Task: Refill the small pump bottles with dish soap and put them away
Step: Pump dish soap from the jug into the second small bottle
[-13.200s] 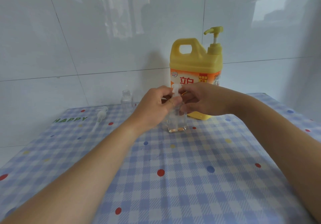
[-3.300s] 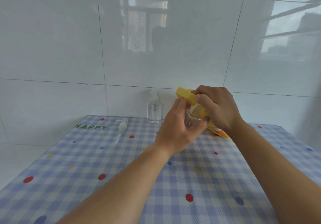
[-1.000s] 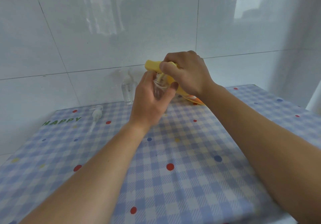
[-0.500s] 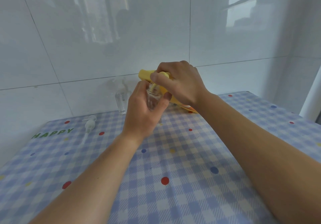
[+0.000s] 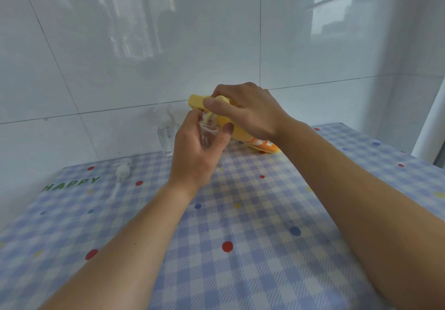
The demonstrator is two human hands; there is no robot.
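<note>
The right hand [image 5: 248,110] curls over the top of the big yellow soap jug [image 5: 239,132], with its fingers bent round the pump. The jug leans over on the checked table [image 5: 240,225], near the wall. It looks heavy and may be slippy with soap, so the handle or neck is the best place to hold it. The left hand [image 5: 192,155] wraps fingers and thumb round the small clear bottle [image 5: 209,132] and holds it up right under the yellow spout [image 5: 196,100]. This bottle looks light and hard, so hold it round the middle. Both arms reach forward, hands close together. Another small bottle [image 5: 166,138] stands by the wall. A loose white pump [image 5: 121,172] lies on the cloth.
</note>
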